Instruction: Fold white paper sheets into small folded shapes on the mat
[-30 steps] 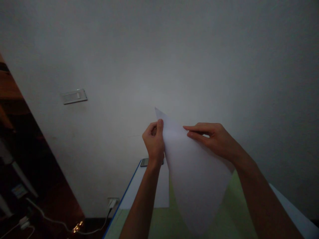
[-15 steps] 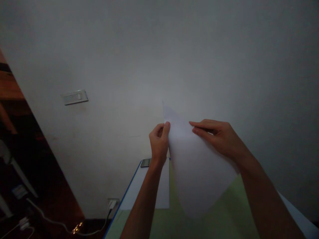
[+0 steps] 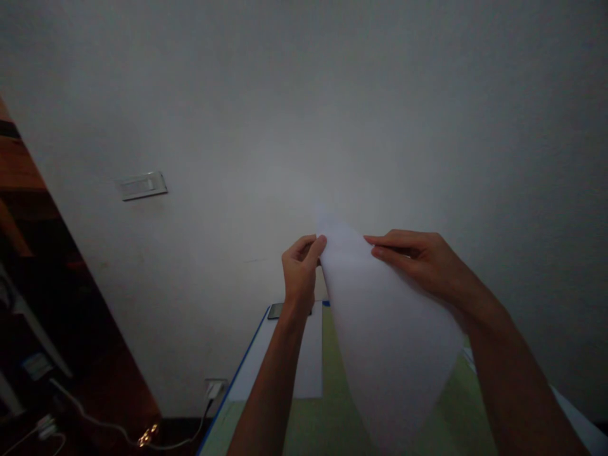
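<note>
Both hands [image 3: 300, 272] [image 3: 420, 259] pinch a blank-faced white sheet [image 3: 387, 335].

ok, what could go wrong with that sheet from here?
Creasing: the left hand and right hand grip the white sheet at opposite edges, so uneven pull might wrinkle it.
Misjudged edge: its top corner nearly blends into the wall in this dim light.

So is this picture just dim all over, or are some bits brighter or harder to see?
In the head view, it's dim overall; the wall looks palest near the middle, darker toward the corners; small glints shine at lower left; the top corner of the held paper nearly melts into the wall.
</note>
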{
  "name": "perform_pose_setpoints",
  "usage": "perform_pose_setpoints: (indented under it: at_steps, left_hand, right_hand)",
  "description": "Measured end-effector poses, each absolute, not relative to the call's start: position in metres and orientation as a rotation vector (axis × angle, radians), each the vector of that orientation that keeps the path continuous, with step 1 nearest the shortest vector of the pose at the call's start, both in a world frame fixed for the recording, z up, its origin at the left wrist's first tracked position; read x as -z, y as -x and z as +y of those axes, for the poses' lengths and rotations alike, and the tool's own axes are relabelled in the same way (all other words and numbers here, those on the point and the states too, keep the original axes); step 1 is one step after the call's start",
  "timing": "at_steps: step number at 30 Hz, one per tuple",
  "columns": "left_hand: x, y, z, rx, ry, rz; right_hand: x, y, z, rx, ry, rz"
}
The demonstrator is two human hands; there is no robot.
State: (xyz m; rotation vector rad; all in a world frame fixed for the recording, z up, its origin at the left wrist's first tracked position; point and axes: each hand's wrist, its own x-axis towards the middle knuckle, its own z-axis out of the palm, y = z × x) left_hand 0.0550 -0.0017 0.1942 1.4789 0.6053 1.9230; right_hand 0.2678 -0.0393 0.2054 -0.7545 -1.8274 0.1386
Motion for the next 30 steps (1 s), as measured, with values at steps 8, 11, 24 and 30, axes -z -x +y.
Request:
perform_pose_setpoints:
  at_steps: [8, 11, 24, 30]
  left_hand:
    - [-0.1939, -0.0540, 0.0010, -2.020, -1.464, 0.594]
    - [-0.1951, -0.0544, -0.0001, -2.009, -1.432, 0.580]
    - [-0.1964, -0.0516, 0.0046, -2.112, -1.393, 0.576]
    - [-0.1990, -0.0496, 0.0073, -2.099, -1.300, 0.516]
  right_hand:
    - [-0.2023, -0.2703, -0.0348, -0.162, 0.709, -1.894]
    - [-0.2033, -0.2694, -0.0361, -0.150, 0.712, -1.913]
    - [-0.2037, -0.2701, -0.0383, -0.141, 0.705, -2.014]
    - [-0.2033, -0.2709, -0.0377, -0.161, 0.705, -2.037]
